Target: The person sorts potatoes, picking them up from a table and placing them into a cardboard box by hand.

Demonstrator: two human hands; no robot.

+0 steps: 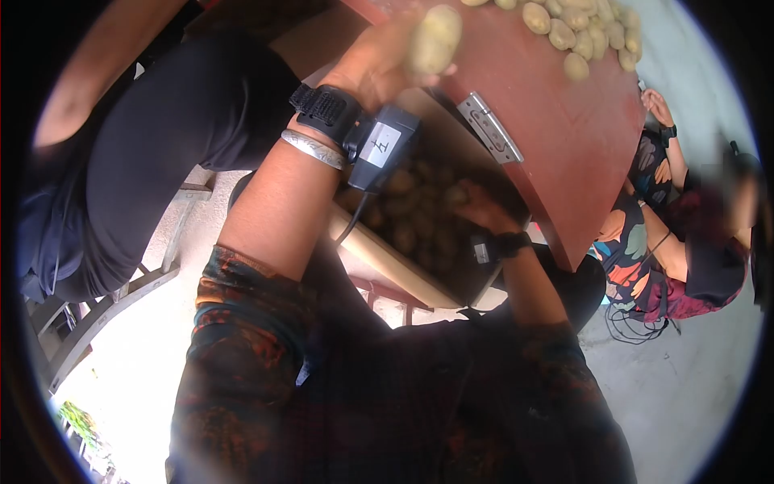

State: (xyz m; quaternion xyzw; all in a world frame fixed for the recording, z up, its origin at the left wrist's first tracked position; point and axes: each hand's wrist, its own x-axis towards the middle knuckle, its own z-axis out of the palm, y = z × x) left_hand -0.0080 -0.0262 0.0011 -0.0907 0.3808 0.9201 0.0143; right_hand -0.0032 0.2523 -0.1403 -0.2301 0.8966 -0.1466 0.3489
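Note:
My left hand point(387, 68) is raised over the near edge of the red tabletop and closed on a pale yellow-brown potato point(436, 40), slightly blurred. Below, inside a box point(395, 262) that stands partly under the tabletop, lie many more potatoes point(415, 214) in shadow. My right hand point(485, 208) reaches down into that box, its fingers curled at a pale potato point(456, 194) among the others. Part of those fingers is lost in shadow. Each of my wrists wears a dark strapped device.
A heap of potatoes point(580, 28) lies on the red tabletop point(556, 137). A metal hinge point(490, 127) is fixed near its edge. Another person point(673, 218) sits at the right; a second person's dark-clothed leg point(177, 137) is close on the left. Cables point(637, 324) lie on the floor.

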